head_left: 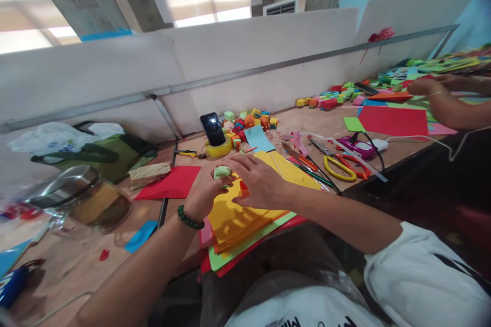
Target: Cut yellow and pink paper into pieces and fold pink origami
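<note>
My left hand, with a dark green bead bracelet at its wrist, is closed around a small light green folded paper piece. Close beside it, my right hand reaches in with its fingers stretched out and the thumb apart. Its fingertips come near the green piece; whether they touch it I cannot tell. A small orange-red paper piece shows under the right palm, partly hidden. Both hands are above a stack of yellow paper sheets, with green, pink and red sheets beneath.
A phone leans on a yellow tape roll, near folded paper blocks. Scissors and a purple power strip are on the right. A glass teapot stands left. Another person's hand works at far right.
</note>
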Motion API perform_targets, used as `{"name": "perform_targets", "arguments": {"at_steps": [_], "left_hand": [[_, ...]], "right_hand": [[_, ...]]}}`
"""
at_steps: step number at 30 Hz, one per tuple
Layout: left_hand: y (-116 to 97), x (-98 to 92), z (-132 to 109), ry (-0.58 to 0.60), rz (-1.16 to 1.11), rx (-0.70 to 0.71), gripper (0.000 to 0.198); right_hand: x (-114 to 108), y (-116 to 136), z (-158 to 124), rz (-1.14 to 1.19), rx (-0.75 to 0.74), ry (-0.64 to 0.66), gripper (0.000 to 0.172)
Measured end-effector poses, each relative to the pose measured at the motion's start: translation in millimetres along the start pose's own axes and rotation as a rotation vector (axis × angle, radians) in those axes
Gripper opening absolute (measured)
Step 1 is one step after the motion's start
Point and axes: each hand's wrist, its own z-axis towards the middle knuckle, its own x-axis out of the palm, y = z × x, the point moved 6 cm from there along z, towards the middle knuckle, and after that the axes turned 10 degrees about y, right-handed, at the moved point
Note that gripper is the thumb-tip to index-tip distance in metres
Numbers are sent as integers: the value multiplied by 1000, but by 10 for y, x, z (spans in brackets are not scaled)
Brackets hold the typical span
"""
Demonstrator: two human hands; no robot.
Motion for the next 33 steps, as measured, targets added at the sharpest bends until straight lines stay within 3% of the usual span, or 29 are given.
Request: {"name": "perform_targets", "arguments": {"at_steps": [2,5,10,13,16,18,21,23,26,30,33], "left_hand": [[43,36,9,38,-33,-51,45],[38,96,-10,68,6,-125,45],[-150,116,-105,136,138,-191,58],[-297,27,-99,163,317,-2,74],[-393,-33,-92,155,554,299,90],[-383,4,-87,206,651,399,82],[-374,82,-66,261,705,423,58],[-391,106,-41,257,698,412,47],[-391,71,15,206,649,384,46],[-311,-31,93,101,680,341,45],[-249,-37,115,100,755,334,46]], "right_hand": [[73,13,0,-34,30,2,84],[148,-34,10,-17,113,-19,76],[133,-300,20,319,337,-28,66],[157,-493,19,751,469,18,58],[242,-600,9,1143,583,124,34],[296,-594,1,1302,612,239,23],[341,-538,-8,1435,605,368,19],[340,-538,-9,1422,590,382,20],[249,-639,-21,1230,538,260,25],[-25,-820,-195,741,448,83,23],[-158,-956,-453,333,518,114,19]]}}
